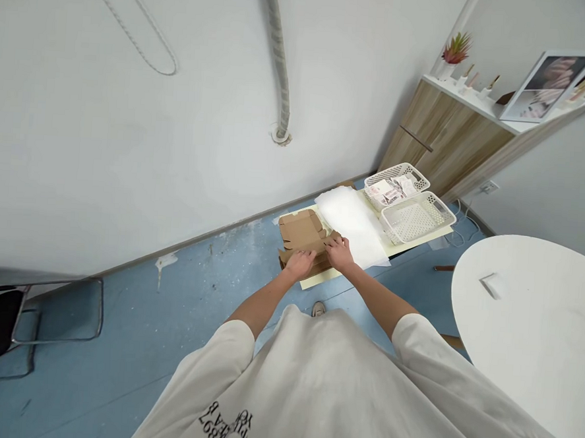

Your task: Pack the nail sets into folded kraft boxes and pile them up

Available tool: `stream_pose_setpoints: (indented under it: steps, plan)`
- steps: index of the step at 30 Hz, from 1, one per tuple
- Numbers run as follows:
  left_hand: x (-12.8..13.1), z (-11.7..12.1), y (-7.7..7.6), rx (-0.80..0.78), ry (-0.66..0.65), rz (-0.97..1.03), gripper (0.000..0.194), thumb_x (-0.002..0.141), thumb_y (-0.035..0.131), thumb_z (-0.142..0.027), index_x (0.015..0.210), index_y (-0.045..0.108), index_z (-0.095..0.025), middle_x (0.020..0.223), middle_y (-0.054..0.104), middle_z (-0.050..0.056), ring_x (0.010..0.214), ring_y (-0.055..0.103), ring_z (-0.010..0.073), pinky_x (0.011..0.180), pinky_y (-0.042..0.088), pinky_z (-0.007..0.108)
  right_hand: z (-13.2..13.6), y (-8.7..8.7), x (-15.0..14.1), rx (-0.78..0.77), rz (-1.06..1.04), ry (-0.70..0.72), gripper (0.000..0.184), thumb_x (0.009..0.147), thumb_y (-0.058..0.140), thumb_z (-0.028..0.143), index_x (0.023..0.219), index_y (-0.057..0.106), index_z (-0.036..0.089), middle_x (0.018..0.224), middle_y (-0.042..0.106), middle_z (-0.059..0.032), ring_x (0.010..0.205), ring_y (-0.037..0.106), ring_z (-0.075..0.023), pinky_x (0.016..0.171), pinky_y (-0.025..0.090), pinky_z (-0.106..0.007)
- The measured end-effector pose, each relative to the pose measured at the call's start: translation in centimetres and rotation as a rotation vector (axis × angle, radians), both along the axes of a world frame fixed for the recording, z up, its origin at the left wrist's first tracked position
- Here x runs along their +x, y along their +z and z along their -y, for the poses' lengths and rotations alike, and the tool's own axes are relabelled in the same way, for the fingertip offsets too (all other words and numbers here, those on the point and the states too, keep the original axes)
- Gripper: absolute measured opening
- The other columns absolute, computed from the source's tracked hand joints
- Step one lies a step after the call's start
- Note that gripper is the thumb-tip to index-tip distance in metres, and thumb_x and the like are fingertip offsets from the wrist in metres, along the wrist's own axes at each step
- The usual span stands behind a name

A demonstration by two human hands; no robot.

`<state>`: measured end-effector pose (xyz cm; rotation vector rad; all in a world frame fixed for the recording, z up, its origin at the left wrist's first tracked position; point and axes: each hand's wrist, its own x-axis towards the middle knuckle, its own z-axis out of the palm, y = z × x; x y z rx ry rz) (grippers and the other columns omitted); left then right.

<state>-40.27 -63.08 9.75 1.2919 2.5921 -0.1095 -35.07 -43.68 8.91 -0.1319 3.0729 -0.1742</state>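
**A:** How far along?
**B:** Judged part-done. Brown cardboard box (300, 227) at centre of frame, seemingly raised in part along the near side; broad far panel lying spread out, so closure apparently outstanding.

**A:** Grip?
**B:** Left hand (300, 264): fingers curled narrowly over near cardboard edge. Right hand (339, 252): likewise, at right-hand corner.

**A:** Counts?
**B:** Hands, two. Opened box, one; layers beneath, cannot tell. White thin smooth sheet (356, 226), right of box: at least one. White perforated plastic baskets (423, 229), right of centre: two. Printed paper pieces (392, 189) in upper basket: several, overlapping, not countable. Pale yellow flat board (313, 284) underneath: one visible.
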Motion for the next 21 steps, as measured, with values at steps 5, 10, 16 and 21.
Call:
stream_pose_setpoints:
  steps: [5,10,16,21]
  plan:
    - [-0.1,0.7,1.6,-0.003,0.009,-0.047,0.029,0.094,0.049,-0.009,0.122,0.052,-0.015,0.106,0.071,0.014,0.100,0.070,0.0246,0.090,0.047,0.036,0.1,1.8,-1.6,0.051,-0.098,0.155,0.034,0.088,0.047,0.011,0.105,0.075,0.019,0.109,0.069,-0.0146,0.131,0.037,-0.0344,0.114,0.010,-0.056]
    - [0.0,1.5,3.0,0.024,0.040,-0.040,0.041,0.092,0.048,-0.004,0.131,0.050,-0.016,0.116,0.069,0.016,0.106,0.068,0.0251,0.095,0.046,0.037,0.2,3.3,-2.7,0.012,-0.079,0.228,0.038,0.088,0.048,0.010,0.116,0.072,0.018,0.108,0.071,-0.0144,0.137,0.035,-0.0317,0.119,0.002,-0.055]
    - [0.8,1.4,4.7,0.095,0.088,-0.061,0.054,0.093,0.046,-0.008,0.146,0.043,-0.016,0.136,0.060,0.020,0.122,0.061,0.0281,0.103,0.044,0.040,-0.1,5.0,-3.3,-0.178,-0.045,0.169,0.038,0.089,0.050,0.013,0.118,0.073,0.020,0.111,0.071,-0.0137,0.118,0.049,-0.0329,0.117,0.013,-0.052]
    - [1.7,0.0,6.8,0.226,0.121,-0.153,0.059,0.097,0.040,-0.015,0.156,0.033,-0.015,0.156,0.043,0.018,0.139,0.047,0.0303,0.114,0.034,0.044,-1.3,6.7,-3.0,-0.131,-0.155,0.156,0.044,0.095,0.042,0.013,0.132,0.064,0.022,0.125,0.067,-0.0126,0.122,0.046,-0.0312,0.115,0.014,-0.049]
